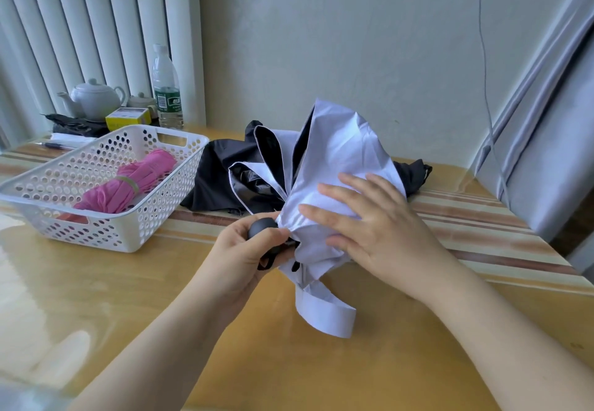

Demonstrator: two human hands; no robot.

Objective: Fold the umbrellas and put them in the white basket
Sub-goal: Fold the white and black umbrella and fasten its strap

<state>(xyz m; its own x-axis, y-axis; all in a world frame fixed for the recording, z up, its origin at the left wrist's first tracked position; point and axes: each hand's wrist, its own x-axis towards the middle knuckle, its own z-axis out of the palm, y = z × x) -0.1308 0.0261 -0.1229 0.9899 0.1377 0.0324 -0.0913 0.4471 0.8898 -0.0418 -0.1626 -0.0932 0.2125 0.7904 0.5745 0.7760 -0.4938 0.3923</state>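
Both hands work at one umbrella above the wooden table (96, 298): the left hand (247, 256) is curled round the dark rounded handle (261, 226), while the right hand (363, 217) lies with straight, spread fingers flat on the white canopy (337, 150), pressing the cloth down toward the shaft. The hands are close together but clamped on different parts.

That white umbrella with its black lining is collapsed but loose, its panels fanned out and its closing strap (324, 314) hanging free below. I judge it light; the cloth looks thin, soft and probably slick, so the pleats would likely slip apart unless held against the stiff shaft. The handle looks like the sound place to grip, with the strap to be taken at its free end.

Counted, three umbrellas show: this white one in hand, a black one (212, 182) lying unfolded on the table behind it, just beside the basket, and a pink one (128, 185) already rolled and banded inside the white basket (135, 233). One basket only. At the back stand one white teapot (93, 98) and one plastic bottle (165, 89)
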